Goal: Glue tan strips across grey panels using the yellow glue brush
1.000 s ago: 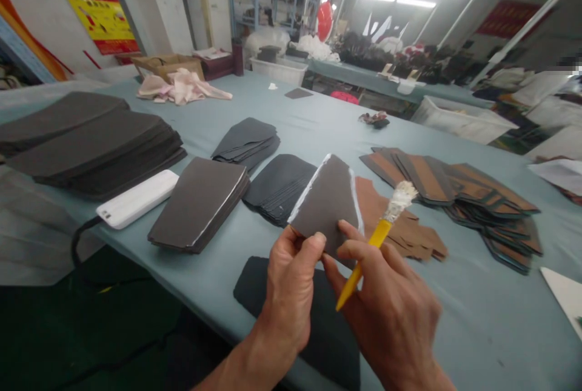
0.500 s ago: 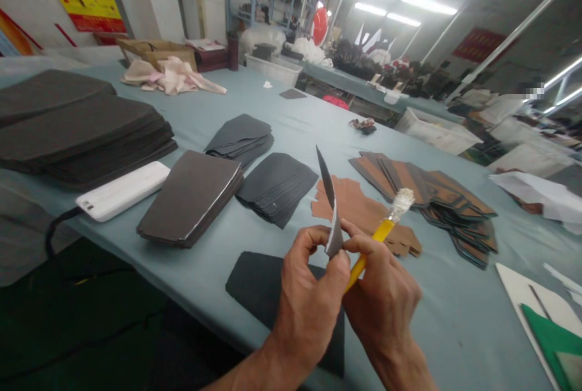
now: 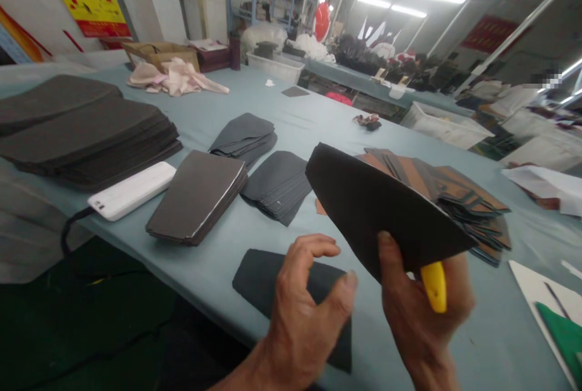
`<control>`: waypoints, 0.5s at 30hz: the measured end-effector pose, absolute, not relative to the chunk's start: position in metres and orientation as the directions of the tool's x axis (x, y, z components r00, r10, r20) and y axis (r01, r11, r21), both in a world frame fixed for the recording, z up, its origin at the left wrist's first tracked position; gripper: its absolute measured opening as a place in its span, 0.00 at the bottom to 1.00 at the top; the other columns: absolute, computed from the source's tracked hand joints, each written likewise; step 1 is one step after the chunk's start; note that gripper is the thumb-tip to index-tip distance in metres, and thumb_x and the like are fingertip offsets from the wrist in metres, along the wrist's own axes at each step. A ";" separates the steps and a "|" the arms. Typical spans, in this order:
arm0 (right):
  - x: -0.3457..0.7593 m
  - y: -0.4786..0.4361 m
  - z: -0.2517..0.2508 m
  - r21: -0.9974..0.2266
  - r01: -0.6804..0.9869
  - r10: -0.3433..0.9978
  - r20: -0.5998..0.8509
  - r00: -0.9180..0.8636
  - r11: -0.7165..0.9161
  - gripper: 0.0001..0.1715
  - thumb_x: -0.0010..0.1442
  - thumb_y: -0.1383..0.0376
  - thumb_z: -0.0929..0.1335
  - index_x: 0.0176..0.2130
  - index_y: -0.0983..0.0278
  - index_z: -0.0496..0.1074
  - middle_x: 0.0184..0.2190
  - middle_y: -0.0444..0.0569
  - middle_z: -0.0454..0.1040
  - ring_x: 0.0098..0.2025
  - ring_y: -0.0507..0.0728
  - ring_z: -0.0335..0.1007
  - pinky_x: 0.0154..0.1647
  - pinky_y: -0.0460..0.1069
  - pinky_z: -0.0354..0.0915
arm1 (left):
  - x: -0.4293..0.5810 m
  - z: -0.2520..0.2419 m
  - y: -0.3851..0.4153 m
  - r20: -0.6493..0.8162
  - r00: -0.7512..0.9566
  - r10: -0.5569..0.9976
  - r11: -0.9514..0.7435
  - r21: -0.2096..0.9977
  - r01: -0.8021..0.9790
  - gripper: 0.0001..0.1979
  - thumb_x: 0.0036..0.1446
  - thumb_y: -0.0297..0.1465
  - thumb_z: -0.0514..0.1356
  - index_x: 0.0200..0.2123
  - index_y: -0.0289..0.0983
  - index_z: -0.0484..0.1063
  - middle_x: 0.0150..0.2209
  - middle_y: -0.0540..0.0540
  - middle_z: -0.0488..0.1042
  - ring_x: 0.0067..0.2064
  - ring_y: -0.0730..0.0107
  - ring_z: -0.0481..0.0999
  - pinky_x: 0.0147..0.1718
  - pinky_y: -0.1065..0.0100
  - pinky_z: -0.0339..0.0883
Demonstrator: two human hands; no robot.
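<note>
My right hand [image 3: 421,306] grips a dark, flat tapered panel [image 3: 382,209], thumb on its near face. The same hand also keeps a yellow-handled brush [image 3: 435,288]; its bristles are hidden behind the panel. My left hand [image 3: 309,312] is empty, thumb and fingers apart, just left of the panel. Beneath it a similar dark panel [image 3: 259,273] lies flat on the table, partly covered by the hand. Beyond are two fanned piles of dark grey pieces, a nearer pile [image 3: 277,185] and a farther pile [image 3: 245,133]. A neat stack of brown-grey panels [image 3: 197,191] sits to their left.
A white power strip [image 3: 131,191] with a black cord lies by large dark stacks [image 3: 86,130] at left. Brown-and-black fanned pieces [image 3: 473,197] are at right, near a white board with a green sheet [image 3: 559,330]. The blue-green table [image 3: 204,276] ends at the near left.
My left hand has let go of the panel. My right hand has moved right with it and turned its broad dark face toward me. The brush bristles have gone out of sight.
</note>
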State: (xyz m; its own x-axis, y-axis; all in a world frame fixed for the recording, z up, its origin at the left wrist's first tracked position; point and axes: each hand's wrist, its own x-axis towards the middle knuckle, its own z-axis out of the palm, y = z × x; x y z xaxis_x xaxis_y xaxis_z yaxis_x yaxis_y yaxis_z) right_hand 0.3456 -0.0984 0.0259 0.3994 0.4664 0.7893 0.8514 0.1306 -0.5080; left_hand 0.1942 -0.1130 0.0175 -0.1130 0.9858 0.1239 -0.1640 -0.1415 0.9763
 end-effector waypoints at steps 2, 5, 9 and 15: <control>0.348 -0.101 0.028 -0.650 0.751 0.523 0.683 0.510 0.116 0.24 0.59 0.45 0.77 0.38 0.63 0.77 0.31 0.49 0.77 0.30 0.57 0.72 0.30 0.50 0.67 | 0.178 0.007 -0.110 0.078 -0.240 0.968 -0.106 0.989 -0.106 0.10 0.56 0.33 0.70 0.42 0.42 0.80 0.46 0.43 0.82 0.53 0.54 0.79 0.57 0.60 0.68; 0.349 -0.105 0.025 -0.726 0.677 0.569 0.608 0.553 0.118 0.25 0.56 0.45 0.78 0.36 0.63 0.76 0.29 0.46 0.76 0.28 0.56 0.71 0.28 0.49 0.67 | 0.162 -0.001 -0.112 0.045 -0.291 0.956 -0.054 0.998 -0.023 0.08 0.57 0.36 0.70 0.40 0.43 0.81 0.42 0.45 0.83 0.47 0.57 0.80 0.51 0.63 0.70; 0.346 -0.103 0.015 -0.656 0.735 0.569 0.675 0.470 0.171 0.22 0.61 0.48 0.77 0.38 0.63 0.74 0.29 0.45 0.76 0.27 0.54 0.71 0.27 0.48 0.66 | 0.171 0.000 -0.131 0.026 0.068 0.997 -0.026 1.000 -0.003 0.02 0.57 0.31 0.69 0.31 0.42 0.81 0.30 0.47 0.82 0.35 0.61 0.80 0.40 0.65 0.71; 0.343 -0.097 -0.001 -0.233 0.937 0.429 0.897 0.104 0.261 0.09 0.67 0.63 0.75 0.42 0.60 0.72 0.29 0.43 0.80 0.25 0.54 0.77 0.26 0.46 0.68 | 0.196 0.007 -0.146 -0.083 0.366 0.927 0.165 0.966 -0.199 0.15 0.58 0.45 0.71 0.36 0.39 0.80 0.32 0.44 0.81 0.33 0.65 0.77 0.36 0.67 0.69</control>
State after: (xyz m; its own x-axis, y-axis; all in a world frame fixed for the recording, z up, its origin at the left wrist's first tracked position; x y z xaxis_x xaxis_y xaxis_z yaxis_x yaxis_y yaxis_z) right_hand 0.3427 -0.0971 -0.0013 0.1042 0.4287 0.8974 0.9368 0.2608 -0.2334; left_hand 0.1963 -0.1461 0.0074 0.3662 0.9268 -0.0830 -0.1988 0.1650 0.9661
